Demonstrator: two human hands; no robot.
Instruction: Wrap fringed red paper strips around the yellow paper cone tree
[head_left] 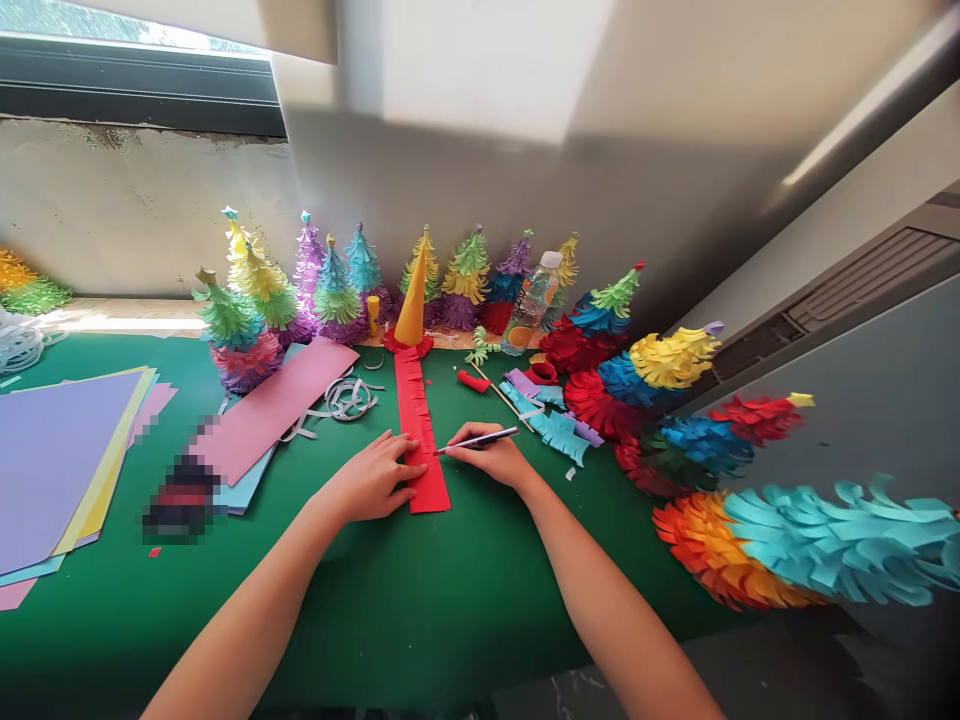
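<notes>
Head, mid-frame: my right hand grips silver-black pen-shaped tool, left hand splayed on red paper strip, top slit, bottom uncut.

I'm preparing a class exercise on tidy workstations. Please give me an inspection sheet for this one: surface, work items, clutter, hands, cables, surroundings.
Surface: green tabletop, with bare space nearest the person.
Work items: red paper strip, slit along its right edge; slim pen-like tool, its tip at that edge.
Clutter: cut blue paper pieces to the right; curled pale strips and coloured sheets to the left.
Hands: left hand rests on the strip; right hand holds the tool.
Cables: none identifiable; the white coil at far left is unclear.
Surroundings: paper trees along the back and right; wall and window behind.
</notes>
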